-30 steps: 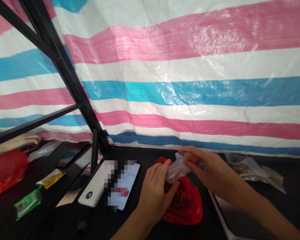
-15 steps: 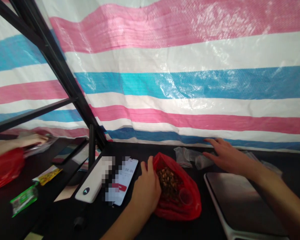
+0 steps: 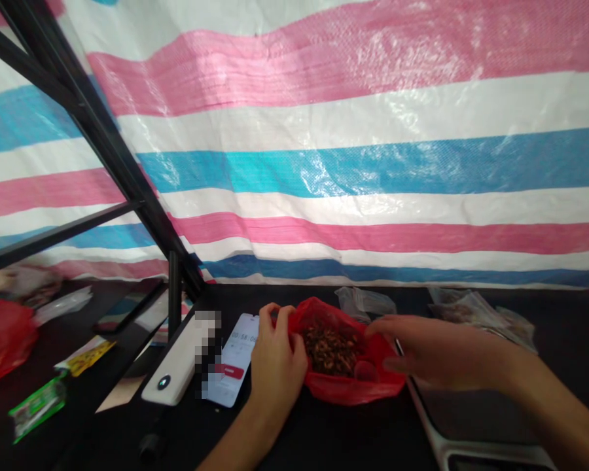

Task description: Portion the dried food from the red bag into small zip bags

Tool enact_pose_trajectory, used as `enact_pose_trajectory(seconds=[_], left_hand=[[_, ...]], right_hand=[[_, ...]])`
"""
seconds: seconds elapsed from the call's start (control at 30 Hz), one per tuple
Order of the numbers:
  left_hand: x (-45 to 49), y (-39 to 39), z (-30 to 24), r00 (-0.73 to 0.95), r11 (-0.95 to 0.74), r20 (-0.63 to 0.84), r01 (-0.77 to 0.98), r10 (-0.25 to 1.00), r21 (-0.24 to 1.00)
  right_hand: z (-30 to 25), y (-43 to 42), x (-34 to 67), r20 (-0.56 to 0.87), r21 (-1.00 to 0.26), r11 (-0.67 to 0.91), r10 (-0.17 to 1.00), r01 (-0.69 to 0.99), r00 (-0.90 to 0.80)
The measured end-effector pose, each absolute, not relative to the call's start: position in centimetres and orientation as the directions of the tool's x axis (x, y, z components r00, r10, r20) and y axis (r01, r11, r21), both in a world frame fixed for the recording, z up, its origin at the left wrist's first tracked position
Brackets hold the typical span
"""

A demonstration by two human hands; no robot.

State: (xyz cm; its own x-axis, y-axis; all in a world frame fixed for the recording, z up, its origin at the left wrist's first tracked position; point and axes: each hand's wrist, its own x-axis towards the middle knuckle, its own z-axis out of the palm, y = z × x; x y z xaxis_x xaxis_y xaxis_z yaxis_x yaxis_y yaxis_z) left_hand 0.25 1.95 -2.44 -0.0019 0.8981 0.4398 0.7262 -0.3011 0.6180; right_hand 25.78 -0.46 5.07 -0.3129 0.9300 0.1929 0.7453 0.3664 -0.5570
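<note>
A red plastic bag point(image 3: 346, 394) lies open in front of me, with many small brown dried pieces point(image 3: 328, 350) inside. At the right of its contents sits a small, clear round cup point(image 3: 366, 371), tinted red by the bag. My left hand point(image 3: 277, 356) grips the bag's left rim, its fingers curled over the edge. Over the bag's right side, my right hand point(image 3: 436, 350) reaches inward, slightly blurred, with thumb and fingers apart and nothing visible between them. Below that hand is a flat scale point(image 3: 485, 412) with a dark top.
Clear plastic bags point(image 3: 360, 301) lie behind the red bag, and filled ones point(image 3: 485, 311) at right. A phone showing a timer point(image 3: 233, 363) and a white power bank point(image 3: 177, 366) lie left. Further left are small packets point(image 3: 38, 409), another red bag point(image 3: 2, 343) and a black frame point(image 3: 103, 150).
My right hand has come from the clear plastic bags behind the scale down to the red bag's right side. The clear bag it was touching has shifted. My left hand stays on the rim.
</note>
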Motion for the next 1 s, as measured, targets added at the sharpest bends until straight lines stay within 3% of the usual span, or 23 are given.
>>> enact_pose_trajectory(seconds=[0.07,0.17,0.33,0.43,0.57,0.77,0.87,1.0], left_hand=[[0.3,1.6,-2.4,0.061,-0.384,0.574,0.801,0.816,0.460],[0.6,0.9,-1.8,0.150,-0.518,0.722,0.793,0.676,0.320],[1.2,-1.3,-0.9,0.200,-0.696,0.854,0.680,0.479,0.231],[1.5,-2.0,-1.0,0.247,-0.777,0.874,0.596,0.418,0.203],[1.5,-1.7,-1.5,0.269,-0.792,0.860,0.569,0.433,0.221],[1.2,-1.2,-1.9,0.247,-0.806,0.842,0.502,0.480,0.313],[1.1,-1.5,-1.6,0.283,-0.842,0.815,0.368,0.507,0.396],[1.5,-1.8,-1.2,0.367,-0.786,0.703,0.156,0.609,0.598]], right_hand=[[5.3,0.3,28.1,0.040,-0.543,0.322,0.932,0.775,-0.359],[4.8,1.5,33.1,0.049,-0.495,0.202,0.978,0.845,-0.204],[2.4,3.5,41.1,0.129,-0.327,0.035,0.992,0.944,0.008],[1.1,4.0,43.4,0.139,-0.309,-0.021,0.988,0.951,0.067],[0.8,3.5,44.2,0.134,-0.342,-0.063,0.984,0.938,0.115],[4.7,2.5,42.5,0.116,-0.605,0.103,0.992,0.790,-0.041],[7.7,1.6,38.2,0.118,-0.697,0.127,0.991,0.706,-0.061],[9.8,0.1,29.1,0.278,-0.784,0.318,0.948,0.533,-0.157]])
